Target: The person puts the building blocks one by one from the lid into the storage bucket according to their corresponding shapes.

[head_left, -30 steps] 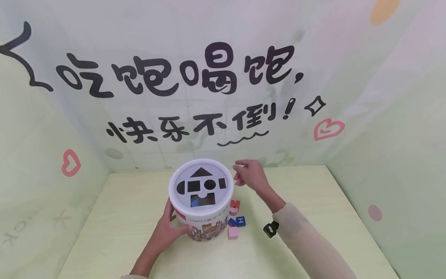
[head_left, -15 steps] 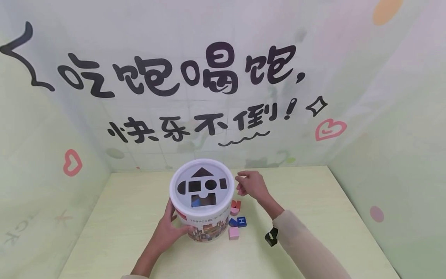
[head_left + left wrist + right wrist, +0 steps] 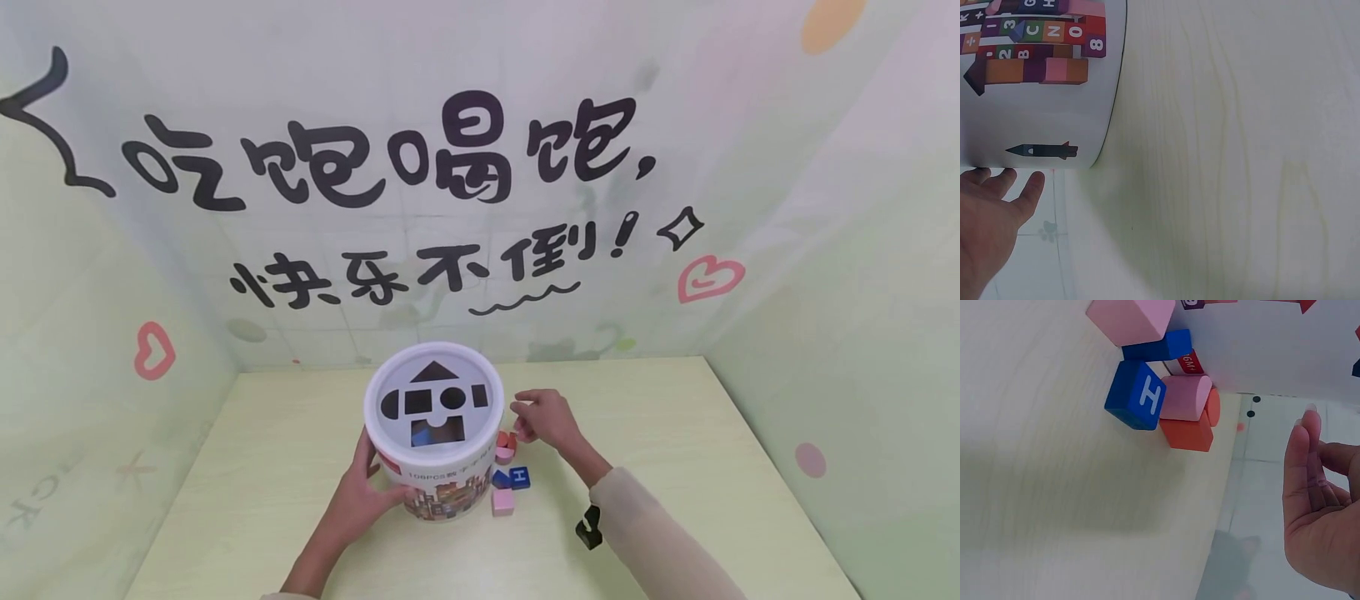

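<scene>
The left hand (image 3: 358,492) lay flat against the near side of the tall white cylindrical tub (image 3: 438,467), fingers straight on its printed wall, apparently bracing it so it would not slide; the tub stood a little back from the near edge of the pale wooden surface (image 3: 675,433), about midway along it. The lid (image 3: 432,402) faced up with six cut-out holes. The right hand (image 3: 546,418) hovered just right of the tub, fingers loosely curved and apart, holding nothing I could make out, directly above the small wooden blocks against the tub's base: two blue, including the H cube (image 3: 1135,395), two pink, one orange-red (image 3: 1192,428).
</scene>
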A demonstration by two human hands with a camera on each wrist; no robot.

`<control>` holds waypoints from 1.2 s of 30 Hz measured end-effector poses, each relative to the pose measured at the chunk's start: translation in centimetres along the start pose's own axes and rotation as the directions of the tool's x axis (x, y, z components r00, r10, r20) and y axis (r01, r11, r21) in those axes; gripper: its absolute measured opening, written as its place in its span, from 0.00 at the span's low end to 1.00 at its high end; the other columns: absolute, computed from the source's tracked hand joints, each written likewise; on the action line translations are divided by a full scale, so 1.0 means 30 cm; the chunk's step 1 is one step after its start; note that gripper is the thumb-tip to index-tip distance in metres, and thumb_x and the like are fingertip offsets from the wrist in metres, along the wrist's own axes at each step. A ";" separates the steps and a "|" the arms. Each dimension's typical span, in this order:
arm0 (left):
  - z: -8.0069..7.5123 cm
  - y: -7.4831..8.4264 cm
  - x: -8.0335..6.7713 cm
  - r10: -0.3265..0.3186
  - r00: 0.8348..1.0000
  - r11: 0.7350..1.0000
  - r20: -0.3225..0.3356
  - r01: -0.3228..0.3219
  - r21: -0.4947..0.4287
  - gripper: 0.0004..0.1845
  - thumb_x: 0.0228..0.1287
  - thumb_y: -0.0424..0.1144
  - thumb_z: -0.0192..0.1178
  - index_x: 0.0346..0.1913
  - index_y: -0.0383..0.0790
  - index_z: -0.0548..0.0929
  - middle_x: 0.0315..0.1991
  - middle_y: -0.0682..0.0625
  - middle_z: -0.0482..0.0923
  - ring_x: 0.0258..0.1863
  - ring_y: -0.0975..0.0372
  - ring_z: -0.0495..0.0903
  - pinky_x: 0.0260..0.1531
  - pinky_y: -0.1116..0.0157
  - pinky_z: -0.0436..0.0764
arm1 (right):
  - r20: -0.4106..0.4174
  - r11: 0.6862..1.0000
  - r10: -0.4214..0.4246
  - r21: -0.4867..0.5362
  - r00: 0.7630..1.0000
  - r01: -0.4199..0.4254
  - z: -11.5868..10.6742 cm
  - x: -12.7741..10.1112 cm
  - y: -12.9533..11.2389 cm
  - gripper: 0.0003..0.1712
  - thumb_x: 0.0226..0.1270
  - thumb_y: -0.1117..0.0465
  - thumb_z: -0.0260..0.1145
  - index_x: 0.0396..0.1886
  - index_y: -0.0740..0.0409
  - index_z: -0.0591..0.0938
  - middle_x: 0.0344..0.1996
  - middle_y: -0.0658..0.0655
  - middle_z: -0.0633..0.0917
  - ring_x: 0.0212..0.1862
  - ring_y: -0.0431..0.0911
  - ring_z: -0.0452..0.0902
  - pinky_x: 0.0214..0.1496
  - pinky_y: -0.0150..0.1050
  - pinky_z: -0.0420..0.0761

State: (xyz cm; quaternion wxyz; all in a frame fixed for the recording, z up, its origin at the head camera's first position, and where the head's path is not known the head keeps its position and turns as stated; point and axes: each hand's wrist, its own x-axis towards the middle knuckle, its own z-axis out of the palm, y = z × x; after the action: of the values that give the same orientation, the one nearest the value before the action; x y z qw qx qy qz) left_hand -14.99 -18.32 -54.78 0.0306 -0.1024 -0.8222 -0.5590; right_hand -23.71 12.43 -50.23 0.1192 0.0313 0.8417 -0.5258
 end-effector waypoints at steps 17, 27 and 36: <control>-0.001 0.003 -0.003 -0.002 1.000 1.000 0.003 0.002 -0.003 0.66 0.44 0.41 0.79 0.77 0.67 0.40 0.77 0.45 0.51 0.73 0.41 0.55 0.63 0.39 0.68 | 0.065 0.995 0.040 -0.095 0.997 -0.034 0.035 -0.009 0.131 0.24 0.68 0.61 0.64 0.59 0.69 0.78 0.20 0.54 0.83 0.20 0.42 0.80 0.25 0.35 0.85; 0.001 -0.002 -0.005 0.007 1.000 1.000 0.001 -0.007 0.005 0.66 0.44 0.40 0.79 0.77 0.66 0.39 0.77 0.44 0.51 0.73 0.40 0.55 0.62 0.38 0.69 | 0.099 0.996 0.054 -0.080 0.994 -0.046 0.053 -0.016 0.164 0.22 0.68 0.65 0.61 0.60 0.68 0.78 0.19 0.55 0.83 0.18 0.42 0.79 0.23 0.35 0.85; 0.002 -0.002 -0.004 -0.005 1.000 1.000 0.002 0.005 0.014 0.67 0.44 0.41 0.79 0.77 0.66 0.39 0.77 0.44 0.50 0.73 0.41 0.54 0.62 0.38 0.69 | 0.106 0.995 0.020 -0.096 0.994 -0.010 0.060 -0.019 0.176 0.21 0.68 0.66 0.61 0.59 0.66 0.79 0.18 0.55 0.82 0.16 0.41 0.78 0.21 0.35 0.84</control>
State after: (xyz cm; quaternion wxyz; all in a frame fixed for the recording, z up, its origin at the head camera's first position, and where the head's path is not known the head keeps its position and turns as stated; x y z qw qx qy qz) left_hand -14.89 -18.31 -54.87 0.0289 -0.1008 -0.8263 -0.5534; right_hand -21.90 13.22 -55.49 0.1692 0.0039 0.8581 -0.4848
